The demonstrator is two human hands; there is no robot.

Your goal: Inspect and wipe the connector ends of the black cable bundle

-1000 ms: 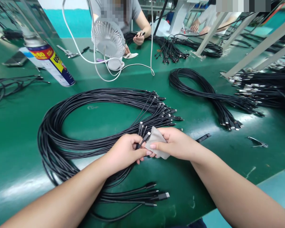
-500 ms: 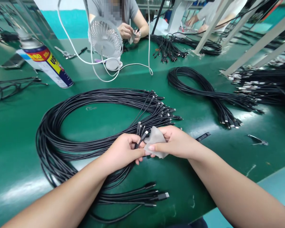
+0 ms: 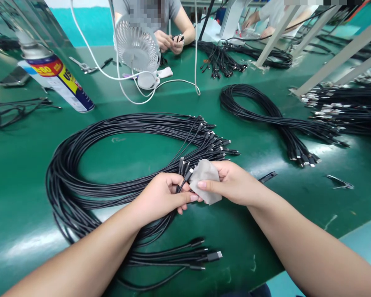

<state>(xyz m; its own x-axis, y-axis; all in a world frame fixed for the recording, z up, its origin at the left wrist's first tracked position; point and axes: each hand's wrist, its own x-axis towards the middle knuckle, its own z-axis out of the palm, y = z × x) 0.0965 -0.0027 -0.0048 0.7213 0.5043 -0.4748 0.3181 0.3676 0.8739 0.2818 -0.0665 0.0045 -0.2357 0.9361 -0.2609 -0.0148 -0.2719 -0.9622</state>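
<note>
Several black USB cables (image 3: 188, 178) are gripped near their plugs in my left hand (image 3: 167, 192), its fingers closed around them. My right hand (image 3: 231, 181) pinches a crumpled grey cloth (image 3: 205, 179) between thumb and fingers. The cloth meets the cable ends beside my left fingertips and hides part of them. Behind and left of my hands lies a large coil of black cables (image 3: 64, 165), its plugs fanned out to the right. More loose cable ends (image 3: 213, 256) rest on the green table (image 3: 281, 231) below my hands.
A second bundle of black cables (image 3: 259, 103) lies to the right. A spray can (image 3: 60, 80) stands at the left, and a white fan (image 3: 137, 45) with its cord stands ahead. Nippers (image 3: 339, 182) and a small black tool (image 3: 268, 177) lie at right. Co-workers sit across the table.
The cloth has shifted slightly and looks flatter in my right hand. My left hand keeps its hold. A white item now lies beside the fan, and the co-worker's hands no longer hold a cloth.
</note>
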